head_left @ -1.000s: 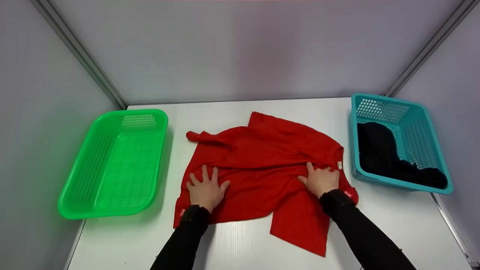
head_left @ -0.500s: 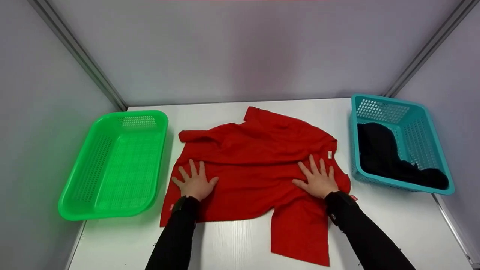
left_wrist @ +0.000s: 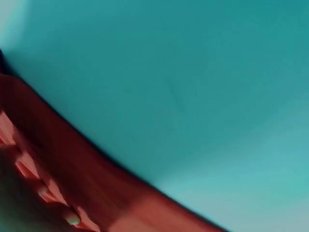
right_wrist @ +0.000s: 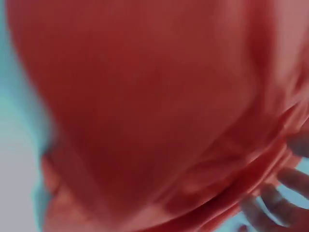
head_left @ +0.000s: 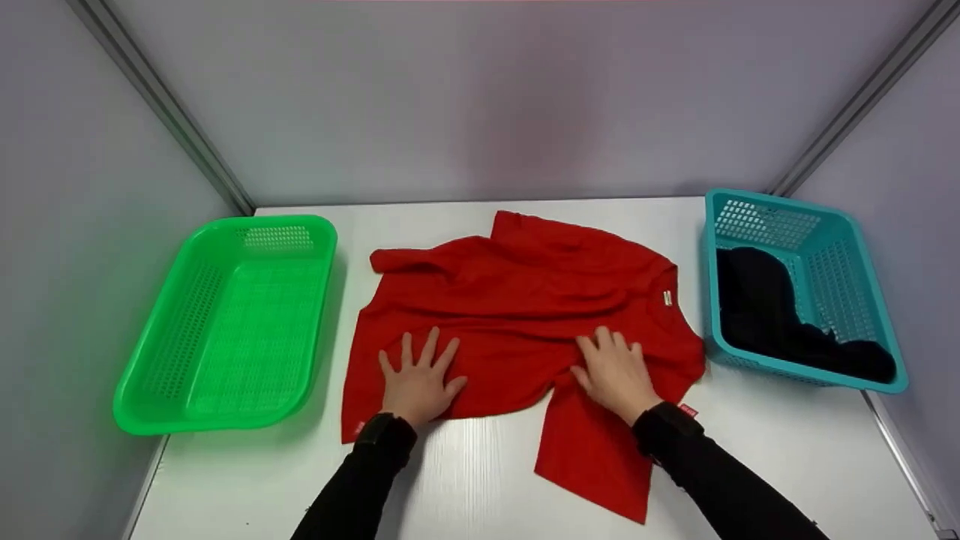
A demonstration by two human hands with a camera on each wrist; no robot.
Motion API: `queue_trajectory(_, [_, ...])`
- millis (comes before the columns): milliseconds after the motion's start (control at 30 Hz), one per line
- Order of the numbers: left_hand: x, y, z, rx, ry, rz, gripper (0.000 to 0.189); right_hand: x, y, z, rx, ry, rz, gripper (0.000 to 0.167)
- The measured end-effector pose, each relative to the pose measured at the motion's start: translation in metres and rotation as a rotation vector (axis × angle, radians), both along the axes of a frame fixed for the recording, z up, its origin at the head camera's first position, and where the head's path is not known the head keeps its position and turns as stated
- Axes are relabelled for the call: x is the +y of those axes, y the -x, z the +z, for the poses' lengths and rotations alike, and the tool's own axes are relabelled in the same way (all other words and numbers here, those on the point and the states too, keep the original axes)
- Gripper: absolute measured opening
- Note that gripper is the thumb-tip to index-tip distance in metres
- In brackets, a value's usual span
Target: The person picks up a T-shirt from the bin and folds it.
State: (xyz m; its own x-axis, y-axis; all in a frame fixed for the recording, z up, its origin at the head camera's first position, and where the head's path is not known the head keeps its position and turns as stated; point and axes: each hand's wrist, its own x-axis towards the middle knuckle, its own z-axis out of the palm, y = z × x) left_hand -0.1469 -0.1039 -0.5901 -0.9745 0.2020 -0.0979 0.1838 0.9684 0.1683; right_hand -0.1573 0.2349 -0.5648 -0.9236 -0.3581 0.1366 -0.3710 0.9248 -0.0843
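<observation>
A red short-sleeved T-shirt [head_left: 525,277] lies spread on the white table, with ridges of fabric running across its middle. One sleeve [head_left: 596,465] points toward the person; a small white label [head_left: 667,298] shows near the neckline at right. My left hand [head_left: 417,384] rests on the shirt near its hem, fingers spread. My right hand [head_left: 619,375] touches the cloth where the near sleeve meets the body, its fingers slightly bent. Fingers of the right hand [right_wrist: 277,205] appear over folds in the right wrist view. In the left wrist view, the left hand [left_wrist: 21,203] shows only at the corner.
A green plastic basket [head_left: 319,352] stands at the left with nothing in it. At the right, a blue basket [head_left: 847,262] holds a black cloth item [head_left: 757,300]. White table [head_left: 480,480] surrounds the shirt, and grey panels [head_left: 480,112] wall in the back and sides.
The left hand has shifted right, bringing the shirt's hem with it. The right hand's spread fingers have drawn together and bent, and the near sleeve has tilted. Both baskets stay put.
</observation>
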Motion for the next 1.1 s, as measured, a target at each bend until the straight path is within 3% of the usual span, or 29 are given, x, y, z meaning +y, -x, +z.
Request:
queue_trajectory(100, [-0.025, 0.009, 0.000, -0.036, 0.021, 0.073, 0.071, -0.013, -0.017, 0.000, -0.270, 0.007, 0.082, 0.069])
queue_trajectory(167, [-0.037, 0.014, -0.001, -0.062, 0.028, 0.134, 0.071, -0.014, -0.021, -0.004, -0.393, 0.006, 0.120, 0.076])
queue_trajectory(267, [-0.044, 0.018, -0.004, -0.110, -0.006, 0.220, 0.074, -0.008, -0.014, -0.013, -0.436, 0.016, 0.143, 0.079])
queue_trajectory(367, [-0.037, 0.022, -0.008, -0.118, -0.060, 0.233, 0.079, 0.002, 0.002, -0.021, -0.389, 0.028, 0.107, 0.077])
queue_trajectory(467, [-0.024, 0.022, -0.013, -0.043, -0.138, 0.145, 0.079, 0.011, 0.018, -0.024, -0.353, 0.041, 0.002, 0.076])
queue_trajectory(567, [-0.008, 0.017, -0.019, 0.064, -0.170, -0.007, 0.075, 0.019, 0.028, -0.023, -0.308, 0.030, -0.186, 0.074])
queue_trajectory(700, [0.016, 0.004, -0.022, 0.160, -0.121, -0.177, 0.063, 0.029, 0.034, -0.021, -0.238, 0.041, -0.410, 0.067])
queue_trajectory(767, [0.025, -0.002, -0.018, 0.166, -0.094, -0.204, 0.057, 0.034, 0.036, -0.020, -0.217, 0.058, -0.460, 0.063])
queue_trajectory(900, [0.021, -0.004, -0.009, 0.121, -0.058, -0.142, 0.053, 0.043, 0.041, -0.021, -0.278, 0.094, -0.407, 0.063])
queue_trajectory(1000, [-0.002, 0.004, -0.006, 0.082, -0.047, -0.053, 0.056, 0.051, 0.041, -0.022, -0.361, 0.113, -0.275, 0.071])
queue_trajectory(1100, [-0.029, 0.009, -0.005, 0.048, -0.046, 0.021, 0.058, 0.059, 0.035, -0.023, -0.384, 0.123, -0.150, 0.082])
